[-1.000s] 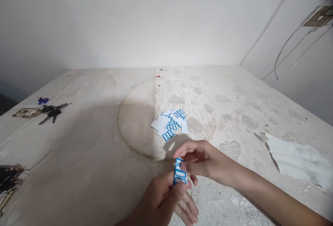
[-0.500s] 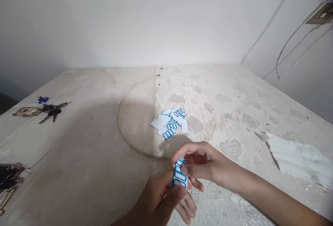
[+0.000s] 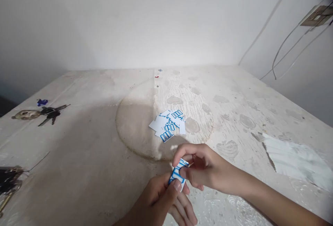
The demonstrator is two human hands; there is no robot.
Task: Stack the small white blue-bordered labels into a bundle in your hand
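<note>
Low in the middle of the view, both hands meet at a small white paper card (image 3: 176,175) printed with blue outlines. My left hand (image 3: 162,196) pinches its lower end, thumb on top and fingers underneath. At the upper right part of the card, my right hand (image 3: 204,167) grips it between thumb and fingers. The card is tilted above the table, and part of it is hidden by the thumbs. Just beyond the hands lies a loose, overlapping pile of similar cards (image 3: 160,123), some showing blue print and some plain white.
On the left lie a bunch of keys (image 3: 53,111) and a crumpled blue scrap (image 3: 42,102). A dark object (image 3: 9,181) with a metal clasp sits at the lower left edge. To the right is a white sheet (image 3: 293,160). Cables hang from a wall socket (image 3: 316,16).
The card has turned and tilted between my fingers, its upper end leaning further right. Both hands keep their hold. The camera view has shifted slightly.
</note>
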